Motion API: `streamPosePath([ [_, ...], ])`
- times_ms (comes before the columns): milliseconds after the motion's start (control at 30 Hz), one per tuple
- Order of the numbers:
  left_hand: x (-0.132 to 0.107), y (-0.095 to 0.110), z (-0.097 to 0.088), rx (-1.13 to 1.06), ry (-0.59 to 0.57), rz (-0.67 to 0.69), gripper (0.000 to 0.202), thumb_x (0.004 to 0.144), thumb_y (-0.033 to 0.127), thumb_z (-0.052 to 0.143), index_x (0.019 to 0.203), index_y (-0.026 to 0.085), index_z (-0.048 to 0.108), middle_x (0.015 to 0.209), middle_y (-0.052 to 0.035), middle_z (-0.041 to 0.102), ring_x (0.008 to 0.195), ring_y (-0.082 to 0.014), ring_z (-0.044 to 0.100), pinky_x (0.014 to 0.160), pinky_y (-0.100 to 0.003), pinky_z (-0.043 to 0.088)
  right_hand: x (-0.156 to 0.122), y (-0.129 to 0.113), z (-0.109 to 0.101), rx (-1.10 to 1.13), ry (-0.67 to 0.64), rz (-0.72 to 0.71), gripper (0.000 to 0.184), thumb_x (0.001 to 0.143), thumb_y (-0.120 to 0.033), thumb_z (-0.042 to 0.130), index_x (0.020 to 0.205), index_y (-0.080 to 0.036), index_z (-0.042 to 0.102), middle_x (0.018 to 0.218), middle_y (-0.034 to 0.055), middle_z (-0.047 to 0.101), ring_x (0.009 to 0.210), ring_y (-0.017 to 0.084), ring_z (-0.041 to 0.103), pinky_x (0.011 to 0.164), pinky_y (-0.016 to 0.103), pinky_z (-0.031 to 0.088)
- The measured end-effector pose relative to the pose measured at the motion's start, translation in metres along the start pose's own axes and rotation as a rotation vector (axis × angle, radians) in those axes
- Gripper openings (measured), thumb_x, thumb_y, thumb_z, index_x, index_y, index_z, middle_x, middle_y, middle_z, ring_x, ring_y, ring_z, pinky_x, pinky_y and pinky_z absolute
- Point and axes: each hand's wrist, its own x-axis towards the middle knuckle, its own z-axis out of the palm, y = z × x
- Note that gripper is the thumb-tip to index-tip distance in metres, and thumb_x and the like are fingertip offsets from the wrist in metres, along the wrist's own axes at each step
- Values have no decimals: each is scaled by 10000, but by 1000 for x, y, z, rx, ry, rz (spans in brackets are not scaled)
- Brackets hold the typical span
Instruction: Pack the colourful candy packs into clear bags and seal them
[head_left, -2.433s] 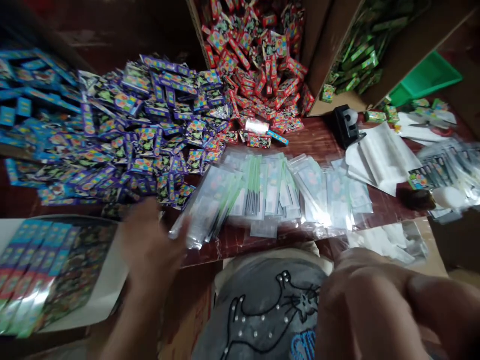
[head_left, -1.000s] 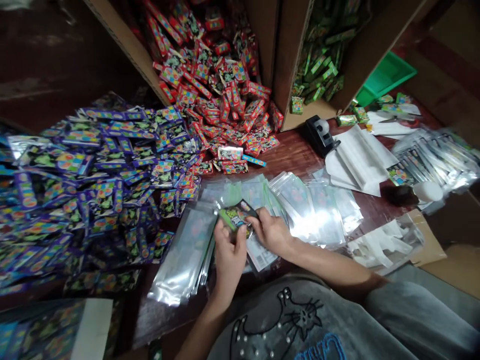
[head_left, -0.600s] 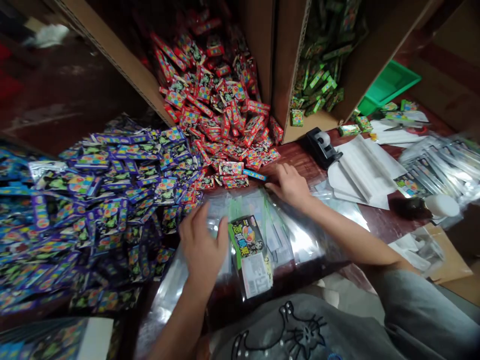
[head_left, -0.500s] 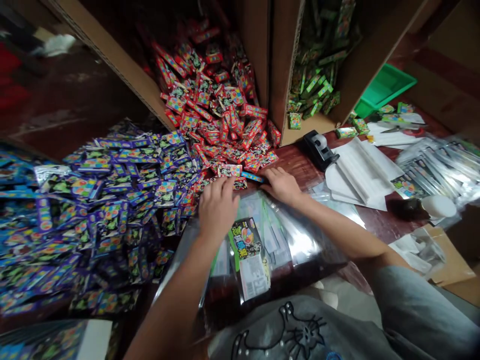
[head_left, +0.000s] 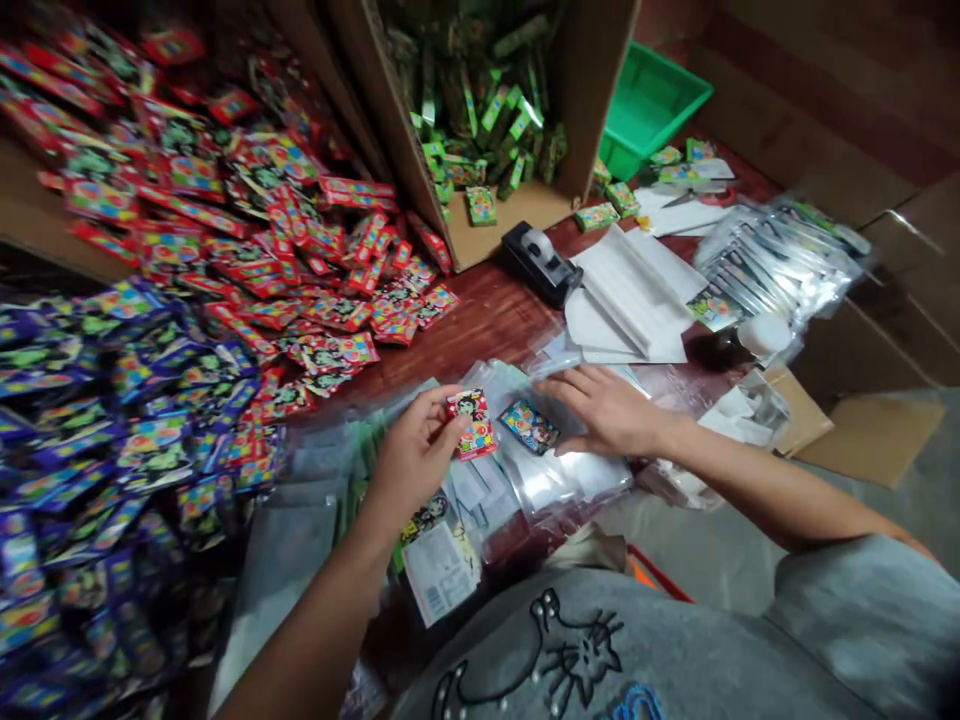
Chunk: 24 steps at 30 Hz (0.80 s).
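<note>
My left hand [head_left: 415, 452] is closed on a small red candy box [head_left: 472, 425], its printed front facing up. To its right a small blue candy box [head_left: 529, 427] lies flat on the clear plastic bags [head_left: 536, 485]. Over the bags, just right of the blue box, my right hand [head_left: 607, 412] is open with its fingers stretched and thumb apart. The thumb is close to the box; I cannot tell whether it touches. Below my left hand a printed card with a white label [head_left: 440, 570] shows among the bags.
Heaps of red boxes [head_left: 277, 220] and purple boxes [head_left: 97, 400] spread at left. A carton [head_left: 409, 130] holds green boxes. Beyond my right hand are a black tape dispenser [head_left: 541, 262], white paper [head_left: 634, 295], a white-capped bottle [head_left: 761, 338], filled bags [head_left: 787, 255] and a green bin [head_left: 652, 105].
The view has swung right. My left hand has drawn back from the heap and now holds a red candy box. The blue candy box has come nearer, onto the bags, with my right hand beside it.
</note>
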Motion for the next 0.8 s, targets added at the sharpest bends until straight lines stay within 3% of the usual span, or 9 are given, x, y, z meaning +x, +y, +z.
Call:
streamPosePath([
  [100,-7,-8,18,46,-28,-60,497,897,498,740,1292,202,682,1021,-71,769,699,-170,717,667,-308,617,20,12,2,58,-134,-105,1014,933,-520,833,1741,-182,322,1735,209,463,1462,409,496,1138,559,461],
  [200,-15,-8,20,313,-14,6,476,923,525,735,1275,207,706,1317,-139,725,867,-211,766,869,-409,659,39,19,9,111,-215,-218,924,926,-372,820,1715,-171,382,1628,192,574,1425,387,515,1171,551,432],
  [233,-17,-6,21,418,-11,59,508,912,537,759,1293,206,704,1440,-163,674,1039,-265,772,998,-466,638,42,20,11,125,-194,-217,905,914,-388,822,1692,-158,420,1556,195,616,1368,385,537,1154,548,441],
  [300,-22,-2,25,615,-34,176,705,826,543,865,1402,195,655,1620,-204,554,1392,-394,636,1208,-578,509,43,23,15,163,-93,-174,931,879,-510,839,1649,-131,477,1442,206,639,1260,382,554,1107,551,467],
  [367,-23,1,31,762,-83,248,926,740,485,950,1522,174,564,1631,-233,549,1508,-464,514,1262,-637,426,40,25,18,237,27,-125,975,844,-628,836,1608,-116,512,1373,207,626,1204,375,551,1089,564,481],
  [467,-22,2,40,856,-112,260,923,769,410,920,1561,152,522,1473,-227,671,1379,-453,606,1192,-619,478,30,27,24,494,159,-80,908,845,-568,822,1570,-140,483,1386,189,593,1263,355,552,1169,558,463],
  [533,-20,2,46,852,-67,290,857,810,419,873,1548,150,530,1416,-212,699,1329,-433,635,1170,-593,497,24,26,29,772,191,-77,896,858,-468,792,1595,-178,372,1446,173,562,1332,319,560,1206,503,463],
  [667,-13,5,60,814,-14,400,736,851,369,794,1516,176,546,1420,-179,696,1319,-389,639,1176,-548,503,16,30,42,1147,222,-142,1105,803,-416,853,1668,-242,188,1556,174,479,1401,303,562,1205,450,481],
  [800,-5,7,69,842,-6,404,719,826,329,791,1491,172,566,1410,-186,683,1308,-406,619,1148,-566,512,10,41,46,1181,190,-100,1038,802,-392,894,1650,-256,311,1560,152,501,1427,308,558,1254,467,457],
])
